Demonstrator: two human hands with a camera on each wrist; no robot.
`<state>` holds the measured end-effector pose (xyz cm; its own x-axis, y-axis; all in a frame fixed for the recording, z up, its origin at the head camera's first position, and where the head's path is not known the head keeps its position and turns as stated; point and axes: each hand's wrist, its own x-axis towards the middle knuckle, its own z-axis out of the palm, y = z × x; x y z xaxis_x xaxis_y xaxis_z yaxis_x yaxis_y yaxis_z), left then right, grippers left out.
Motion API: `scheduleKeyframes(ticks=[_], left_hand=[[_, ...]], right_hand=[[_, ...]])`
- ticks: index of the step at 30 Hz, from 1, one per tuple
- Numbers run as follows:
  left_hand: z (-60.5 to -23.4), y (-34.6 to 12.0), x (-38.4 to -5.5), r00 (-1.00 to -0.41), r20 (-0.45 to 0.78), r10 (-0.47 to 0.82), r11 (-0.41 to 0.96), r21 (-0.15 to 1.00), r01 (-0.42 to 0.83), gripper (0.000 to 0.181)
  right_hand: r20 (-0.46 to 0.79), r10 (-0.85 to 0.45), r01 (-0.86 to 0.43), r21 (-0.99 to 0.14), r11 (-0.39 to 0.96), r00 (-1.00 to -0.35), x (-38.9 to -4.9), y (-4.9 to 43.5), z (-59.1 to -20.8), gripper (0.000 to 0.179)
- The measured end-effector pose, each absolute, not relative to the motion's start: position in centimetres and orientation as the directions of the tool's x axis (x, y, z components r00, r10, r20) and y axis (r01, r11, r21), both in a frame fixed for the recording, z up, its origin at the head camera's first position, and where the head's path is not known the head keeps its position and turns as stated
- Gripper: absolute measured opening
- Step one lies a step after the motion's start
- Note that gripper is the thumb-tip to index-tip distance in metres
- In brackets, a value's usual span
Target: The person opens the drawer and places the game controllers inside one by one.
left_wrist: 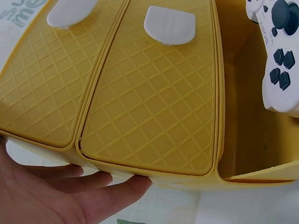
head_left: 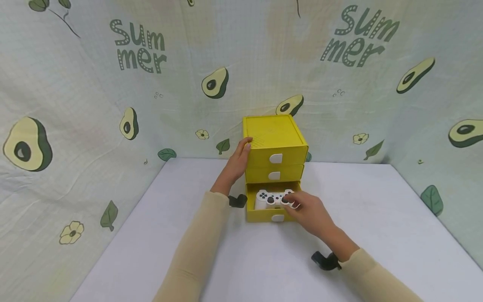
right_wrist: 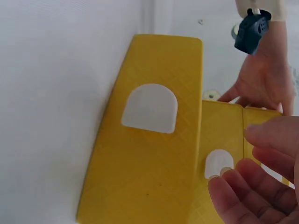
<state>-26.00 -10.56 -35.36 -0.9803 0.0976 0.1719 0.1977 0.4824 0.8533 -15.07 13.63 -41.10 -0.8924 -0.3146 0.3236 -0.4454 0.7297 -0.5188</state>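
Observation:
A yellow cabinet (head_left: 277,130) of stacked drawers with white tabs stands on the table. Its bottom drawer (head_left: 260,216) is pulled out, and a white game controller (head_left: 266,197) with dark sticks and buttons lies inside. My left hand (head_left: 237,163) rests against the cabinet's left side near the top; in the left wrist view its extended fingers (left_wrist: 117,196) touch the side wall. At the controller's right end is my right hand (head_left: 307,209), with thumb and fingers loosely bent and apart. The right wrist view shows nothing between them; the drawer front (right_wrist: 154,163) hides the controller there.
Two closed drawers (head_left: 260,173) sit above the pulled-out one. The white table (head_left: 358,201) extends to both sides. Behind it hangs a cloth (head_left: 241,42) printed with avocados and leaves. A dark wrist camera (head_left: 326,261) is worn on the right wrist.

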Motion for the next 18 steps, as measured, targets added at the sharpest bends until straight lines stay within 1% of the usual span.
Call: scheduleKeyframes(ticks=[12, 18], left_hand=[[-35.6, -10.5, -26.1, -0.980, 0.177, 0.095, 0.480, 0.854, 0.201, 0.046], [-35.4, -10.5, -26.0, -0.980, 0.177, 0.093, 0.481, 0.854, 0.200, 0.046]], right_hand=[[0.324, -0.256, -0.403, -0.559, 0.725, -0.910, -14.0, 13.5, -42.8, 0.019], [0.292, -0.240, -0.369, -0.568, 0.736, -0.926, -13.9, 13.5, -43.5, 0.022]])
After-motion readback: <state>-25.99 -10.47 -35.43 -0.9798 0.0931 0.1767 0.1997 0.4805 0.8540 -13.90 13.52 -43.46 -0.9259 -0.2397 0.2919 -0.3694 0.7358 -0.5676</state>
